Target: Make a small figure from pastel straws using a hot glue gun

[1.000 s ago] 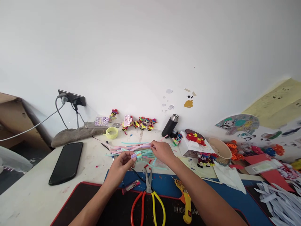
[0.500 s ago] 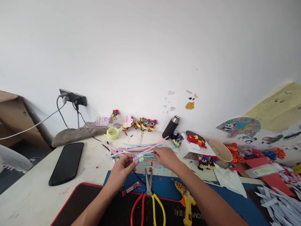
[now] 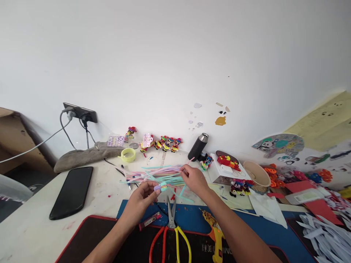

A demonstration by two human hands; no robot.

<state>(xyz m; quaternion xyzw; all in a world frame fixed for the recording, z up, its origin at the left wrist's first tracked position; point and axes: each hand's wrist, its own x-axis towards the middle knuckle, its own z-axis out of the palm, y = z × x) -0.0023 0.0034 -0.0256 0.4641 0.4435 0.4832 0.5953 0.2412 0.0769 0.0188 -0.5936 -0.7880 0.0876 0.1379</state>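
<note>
My left hand (image 3: pixel 144 193) is closed around a small wound pipe-cleaner piece (image 3: pixel 161 187) in lilac, mint and a touch of yellow. To the right, my right hand (image 3: pixel 194 179) has thumb and forefinger pinched at a pale pink-lilac pipe cleaner (image 3: pixel 172 169), which bends away toward the left hand. Where that strand joins the wound piece I cannot make out. Behind and beneath both hands lies a loose spread of pink, lilac and mint pipe cleaners (image 3: pixel 141 175). Below the hands, scissors (image 3: pixel 171 219) with red and yellow handles lie with their blades slightly apart.
A yellow glue gun (image 3: pixel 217 237) rests right of the scissors. At left are a black phone (image 3: pixel 71 191) and a yellow tape roll (image 3: pixel 128 155). A black flask (image 3: pixel 197 148) leans by the wall, near several small figures (image 3: pixel 168 144). White paper strips (image 3: pixel 326 233) pile up at right.
My right hand has shifted slightly up and right relative to the left. The pink-lilac strand now arcs toward its fingertips instead of pointing straight to the upper right. The view has shifted slightly.
</note>
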